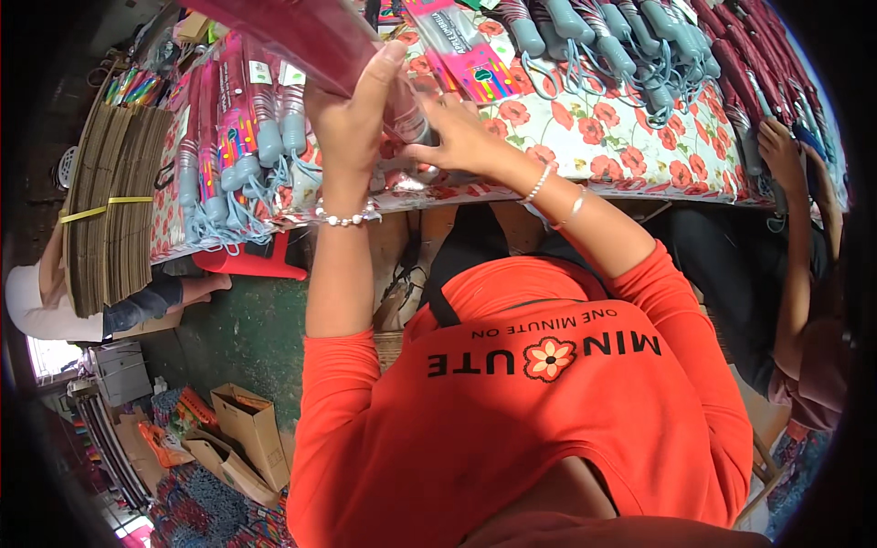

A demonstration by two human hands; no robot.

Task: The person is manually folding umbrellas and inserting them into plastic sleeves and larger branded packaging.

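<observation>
My left hand (352,119) is wrapped round a folded maroon umbrella (297,36) in a clear plastic sleeve, its thumb lying along the side. The umbrella slants up to the left, and its far end runs out of the picture. At the lower end of the sleeve (408,117), my right hand (461,132) grips the clear plastic with thumb and fingers. Just beyond my right hand lies a pink printed package (480,68) with a clear window. Left of my left hand, several maroon umbrellas (265,110) with grey-blue handles and cords lie side by side.
A flowered cloth (607,137) covers the table. More umbrellas (603,41) are heaped at the far right. Strapped flat cardboard (119,201) stands at the left, near a red stool (265,260). A co-worker's hand (781,151) touches umbrellas at right; another person (36,283) is at left.
</observation>
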